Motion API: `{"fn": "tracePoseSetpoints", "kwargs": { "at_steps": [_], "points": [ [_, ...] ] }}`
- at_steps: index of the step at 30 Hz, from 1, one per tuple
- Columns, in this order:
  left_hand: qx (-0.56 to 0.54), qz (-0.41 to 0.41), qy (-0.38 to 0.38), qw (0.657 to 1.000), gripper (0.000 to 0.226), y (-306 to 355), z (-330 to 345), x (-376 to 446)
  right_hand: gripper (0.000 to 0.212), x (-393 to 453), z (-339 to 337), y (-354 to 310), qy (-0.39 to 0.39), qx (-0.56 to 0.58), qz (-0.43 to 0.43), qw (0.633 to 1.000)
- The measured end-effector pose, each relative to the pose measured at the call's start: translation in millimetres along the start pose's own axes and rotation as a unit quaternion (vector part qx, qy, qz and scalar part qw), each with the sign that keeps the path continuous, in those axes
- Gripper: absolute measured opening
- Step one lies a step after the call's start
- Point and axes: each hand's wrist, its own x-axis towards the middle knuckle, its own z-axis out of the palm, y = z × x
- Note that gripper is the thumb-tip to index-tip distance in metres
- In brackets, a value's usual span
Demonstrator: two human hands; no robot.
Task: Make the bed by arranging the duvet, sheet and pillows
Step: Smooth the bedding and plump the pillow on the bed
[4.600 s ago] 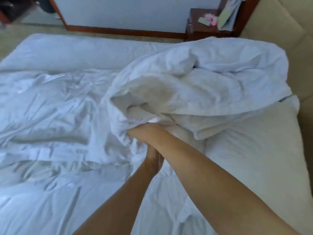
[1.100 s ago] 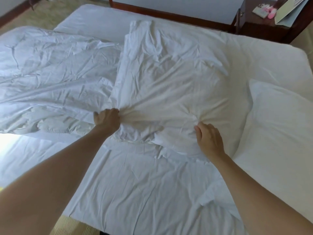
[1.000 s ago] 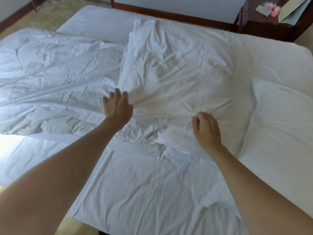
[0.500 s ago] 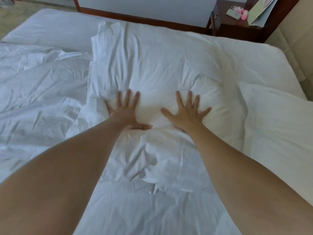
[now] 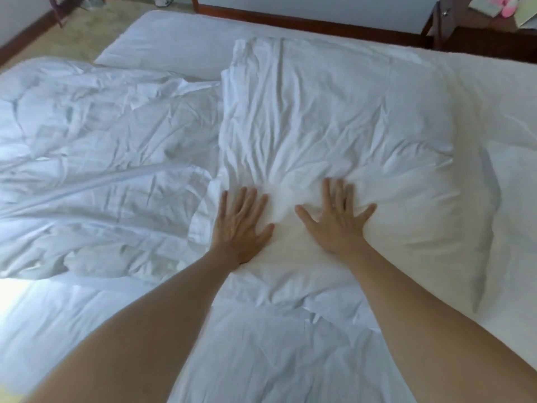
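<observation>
A white pillow in a wrinkled case lies flat across the middle of the bed. My left hand presses flat on its near left part, fingers straight. My right hand presses flat beside it, fingers spread. A crumpled white duvet is bunched on the left side of the bed. The white sheet covers the mattress in front of me. A second white pillow lies at the right edge.
A dark wooden nightstand with papers and a pink item stands beyond the bed's far right corner. A wooden baseboard runs along the far wall. Beige carpet shows at the upper left.
Both hands let go of the pillow's near edge and now press flat on it with straight fingers. In the last half second the view shifted; the hands stayed pressing on the pillow.
</observation>
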Motion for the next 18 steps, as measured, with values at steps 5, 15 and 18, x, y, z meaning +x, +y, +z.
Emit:
{"fn": "tracePoseSetpoints", "kwargs": {
  "at_steps": [5,15,18],
  "points": [
    [0.009,-0.026,-0.017,0.999,0.072,-87,-14,-13,0.081,-13,7,-104,0.003,-0.006,-0.078,0.997],
    [-0.034,-0.106,-0.056,0.992,0.066,-414,-20,-87,0.073,-11,69,-430,-0.034,-0.013,-0.179,0.983],
    [-0.089,-0.183,-0.06,0.977,0.067,-499,-7,-113,0.073,-1,82,-523,-0.028,-0.022,-0.196,0.98]
  ]
}}
